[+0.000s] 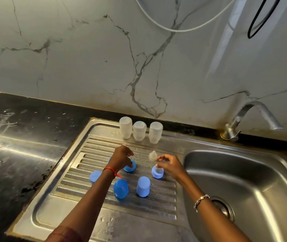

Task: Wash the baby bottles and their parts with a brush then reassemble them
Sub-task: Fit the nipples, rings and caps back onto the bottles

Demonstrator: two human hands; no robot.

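Left hand gripped a ring at 9 o'clock, right hand pinched a nipple at 3, bottles inverted at 12; on the ribbed surface, a loose pinch might drop the nipple into the sink

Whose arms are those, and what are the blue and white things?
The arms belong to a person; there is no machine. The camera sits on their head, so you look down as they do. Three clear bottles stand upside down at the back of the metal draining board. Blue caps stand nearer. A loose teat lies between the hands. The left hand reaches onto a blue ring; the right hand touches a clear teat sitting in another blue ring. Whether either hand grips, I cannot tell. The sink bowl is on the right.
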